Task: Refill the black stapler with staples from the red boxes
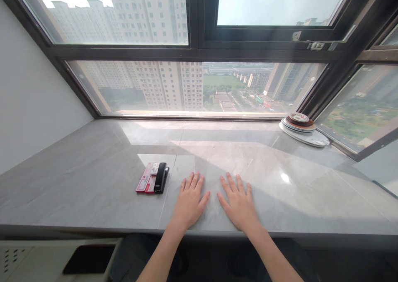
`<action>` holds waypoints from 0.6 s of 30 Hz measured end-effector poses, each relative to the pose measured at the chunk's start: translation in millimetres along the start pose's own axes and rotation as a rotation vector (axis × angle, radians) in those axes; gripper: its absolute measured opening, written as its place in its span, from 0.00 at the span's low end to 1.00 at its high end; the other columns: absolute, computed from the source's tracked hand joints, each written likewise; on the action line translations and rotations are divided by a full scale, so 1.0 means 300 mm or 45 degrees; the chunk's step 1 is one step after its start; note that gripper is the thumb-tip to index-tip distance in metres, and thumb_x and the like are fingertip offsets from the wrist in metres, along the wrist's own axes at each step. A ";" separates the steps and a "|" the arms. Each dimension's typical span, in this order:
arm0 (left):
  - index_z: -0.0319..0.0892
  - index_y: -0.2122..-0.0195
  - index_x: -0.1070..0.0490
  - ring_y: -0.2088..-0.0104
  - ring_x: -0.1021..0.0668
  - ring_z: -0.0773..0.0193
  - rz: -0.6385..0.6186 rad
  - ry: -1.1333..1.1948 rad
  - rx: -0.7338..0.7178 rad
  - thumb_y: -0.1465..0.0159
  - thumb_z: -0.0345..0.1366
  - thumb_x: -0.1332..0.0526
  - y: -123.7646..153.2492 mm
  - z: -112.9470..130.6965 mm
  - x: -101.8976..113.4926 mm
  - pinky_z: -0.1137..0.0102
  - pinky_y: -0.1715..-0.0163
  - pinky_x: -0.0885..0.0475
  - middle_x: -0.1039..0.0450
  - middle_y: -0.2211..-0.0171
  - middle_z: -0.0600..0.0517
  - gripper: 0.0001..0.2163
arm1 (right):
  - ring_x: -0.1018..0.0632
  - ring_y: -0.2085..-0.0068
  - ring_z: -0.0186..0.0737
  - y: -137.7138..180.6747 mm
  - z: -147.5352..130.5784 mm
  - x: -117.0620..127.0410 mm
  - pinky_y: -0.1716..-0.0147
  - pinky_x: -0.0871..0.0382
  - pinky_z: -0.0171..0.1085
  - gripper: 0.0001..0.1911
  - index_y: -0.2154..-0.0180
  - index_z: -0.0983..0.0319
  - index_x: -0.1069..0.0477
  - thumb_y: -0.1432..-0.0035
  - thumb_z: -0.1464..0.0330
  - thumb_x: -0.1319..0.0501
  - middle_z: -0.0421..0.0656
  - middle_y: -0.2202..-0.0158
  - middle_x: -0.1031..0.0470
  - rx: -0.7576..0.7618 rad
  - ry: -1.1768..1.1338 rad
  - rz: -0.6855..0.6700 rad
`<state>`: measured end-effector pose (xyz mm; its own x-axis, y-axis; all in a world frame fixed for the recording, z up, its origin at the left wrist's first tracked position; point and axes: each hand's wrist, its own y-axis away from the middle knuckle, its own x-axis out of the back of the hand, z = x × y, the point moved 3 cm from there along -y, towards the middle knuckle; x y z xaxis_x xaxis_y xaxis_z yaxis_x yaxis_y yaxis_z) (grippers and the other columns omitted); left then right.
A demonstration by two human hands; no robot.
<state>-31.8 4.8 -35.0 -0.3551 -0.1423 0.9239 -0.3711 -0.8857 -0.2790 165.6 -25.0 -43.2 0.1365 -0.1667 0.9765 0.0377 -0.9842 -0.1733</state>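
I see the stapler (pixel 161 177) lying near-to-far, touching staple boxes (pixel 144 181) (contents hidden). Left hand (pixel 188 202) and right hand (pixel 239 204) rest flat, released

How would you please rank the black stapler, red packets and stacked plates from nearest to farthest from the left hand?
1. Black stapler, just left of the left hand.
2. Red packets, beside the stapler, farther left.
3. Stacked plates, far off to the right, well beyond the others.

High-rise flat: windowsill (pixel 93 178), tower blocks (pixel 161 83) outside.
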 end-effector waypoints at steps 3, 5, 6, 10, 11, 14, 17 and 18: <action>0.49 0.27 0.44 0.26 0.46 0.49 -0.010 -0.007 0.001 0.25 0.49 0.50 -0.001 0.001 -0.003 0.47 0.28 0.49 0.49 0.25 0.47 0.27 | 0.58 0.24 0.60 0.005 0.005 -0.001 0.31 0.66 0.67 0.33 0.26 0.46 0.51 0.28 0.52 0.52 0.37 0.23 0.57 0.004 -0.013 0.007; 0.49 0.27 0.45 0.25 0.46 0.49 -0.014 -0.012 -0.003 0.25 0.49 0.50 -0.003 0.001 -0.005 0.47 0.28 0.49 0.49 0.25 0.47 0.27 | 0.57 0.24 0.61 -0.001 0.007 0.003 0.31 0.64 0.67 0.32 0.27 0.46 0.48 0.28 0.52 0.51 0.38 0.23 0.53 -0.004 -0.055 0.022; 0.48 0.27 0.45 0.25 0.47 0.49 -0.017 -0.017 -0.007 0.24 0.48 0.50 -0.004 0.001 -0.005 0.47 0.28 0.50 0.50 0.25 0.47 0.27 | 0.54 0.25 0.61 -0.011 0.005 0.009 0.31 0.63 0.67 0.31 0.28 0.47 0.44 0.29 0.53 0.49 0.40 0.24 0.50 -0.032 -0.085 0.037; 0.46 0.26 0.47 0.25 0.48 0.49 -0.062 -0.031 -0.063 0.24 0.46 0.50 0.013 -0.002 0.008 0.47 0.28 0.49 0.52 0.24 0.45 0.28 | 0.35 0.34 0.61 -0.102 -0.081 0.044 0.32 0.52 0.62 0.24 0.39 0.58 0.28 0.32 0.56 0.43 0.52 0.37 0.30 -0.167 -0.325 0.070; 0.46 0.25 0.48 0.25 0.48 0.48 -0.080 -0.026 -0.096 0.24 0.45 0.50 0.024 -0.004 0.014 0.47 0.28 0.48 0.52 0.25 0.45 0.28 | 0.30 0.38 0.58 -0.135 -0.135 0.052 0.33 0.48 0.58 0.23 0.41 0.59 0.27 0.32 0.56 0.43 0.53 0.41 0.27 -0.128 -0.443 0.045; 0.49 0.24 0.53 0.25 0.48 0.50 -0.120 0.020 -0.167 0.25 0.41 0.50 0.071 -0.022 0.027 0.48 0.28 0.47 0.51 0.25 0.47 0.29 | 0.28 0.41 0.51 -0.232 -0.362 0.072 0.41 0.35 0.47 0.29 0.35 0.59 0.35 0.32 0.54 0.43 0.50 0.40 0.29 0.137 -0.837 -0.045; 0.51 0.24 0.52 0.25 0.46 0.52 -0.169 0.059 -0.126 0.26 0.36 0.49 0.109 -0.061 0.015 0.51 0.28 0.45 0.50 0.25 0.50 0.29 | 0.30 0.40 0.56 -0.321 -0.598 0.063 0.44 0.33 0.51 0.40 0.31 0.59 0.43 0.35 0.47 0.41 0.54 0.38 0.33 0.266 -0.896 -0.128; 0.50 0.25 0.49 0.26 0.45 0.53 -0.194 0.070 -0.116 0.27 0.35 0.49 0.116 -0.073 0.008 0.51 0.28 0.45 0.49 0.25 0.51 0.29 | 0.30 0.40 0.58 -0.349 -0.661 0.055 0.45 0.32 0.52 0.42 0.31 0.61 0.44 0.37 0.45 0.39 0.55 0.38 0.33 0.271 -0.877 -0.159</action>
<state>-64.4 -16.7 -48.2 -0.3342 0.0166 0.9424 -0.4993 -0.8511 -0.1621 -32.4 63.4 16.4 0.7075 0.0910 0.7008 0.2758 -0.9486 -0.1553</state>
